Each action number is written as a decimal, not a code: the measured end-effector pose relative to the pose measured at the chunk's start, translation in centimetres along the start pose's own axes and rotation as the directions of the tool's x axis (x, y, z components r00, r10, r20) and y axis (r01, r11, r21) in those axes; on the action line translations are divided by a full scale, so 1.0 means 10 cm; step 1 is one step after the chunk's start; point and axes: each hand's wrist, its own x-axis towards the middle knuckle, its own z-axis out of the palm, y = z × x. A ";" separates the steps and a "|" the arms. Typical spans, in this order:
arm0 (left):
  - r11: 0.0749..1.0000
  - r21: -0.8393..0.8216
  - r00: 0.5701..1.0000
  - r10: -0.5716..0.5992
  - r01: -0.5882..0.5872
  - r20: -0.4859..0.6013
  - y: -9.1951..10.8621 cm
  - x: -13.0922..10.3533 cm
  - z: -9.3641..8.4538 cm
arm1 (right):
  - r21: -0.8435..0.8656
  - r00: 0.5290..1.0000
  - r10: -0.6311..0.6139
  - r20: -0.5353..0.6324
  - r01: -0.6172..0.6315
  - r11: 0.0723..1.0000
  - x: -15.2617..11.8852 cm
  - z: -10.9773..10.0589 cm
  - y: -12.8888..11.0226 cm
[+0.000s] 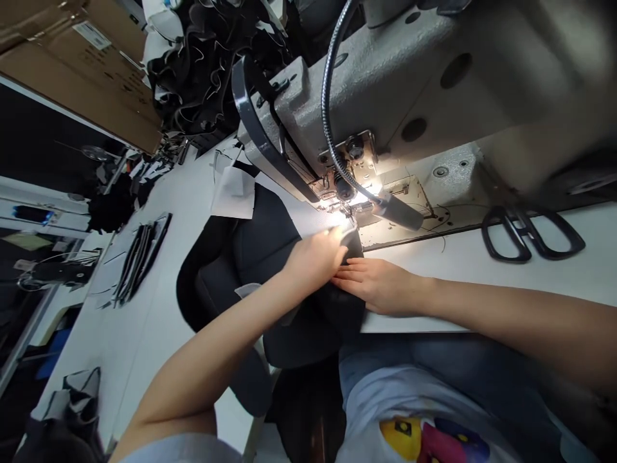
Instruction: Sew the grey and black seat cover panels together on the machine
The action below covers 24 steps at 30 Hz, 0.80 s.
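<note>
A black fabric piece [267, 225] with a pale underside lies bunched on the sewing table, its lower folds hanging over the front edge. My left hand [315, 257] is closed on this fabric just in front of the needle area, fingertips close to the lit presser foot [344, 209]. Beside it, my right hand [378, 283] grips the fabric near its right edge, fingers together and pointing left; its thumb is hidden. The grey sewing machine [409, 83] stands over the work, and its small lamp [400, 212] shines on the stitching spot.
Black-handled scissors [533, 235] lie on the right, by the machine bed. A stack of dark fabric pieces [142, 260] rests on the white table [161, 321] at left. Behind are a heap of black and white cut pieces [202, 71] and a cardboard box [81, 71].
</note>
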 end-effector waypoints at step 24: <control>0.986 -0.162 0.997 0.012 -0.025 -0.081 0.12 0.31 0.28 | -0.176 0.997 0.078 -0.024 -0.080 0.981 -0.06 -0.06 0.11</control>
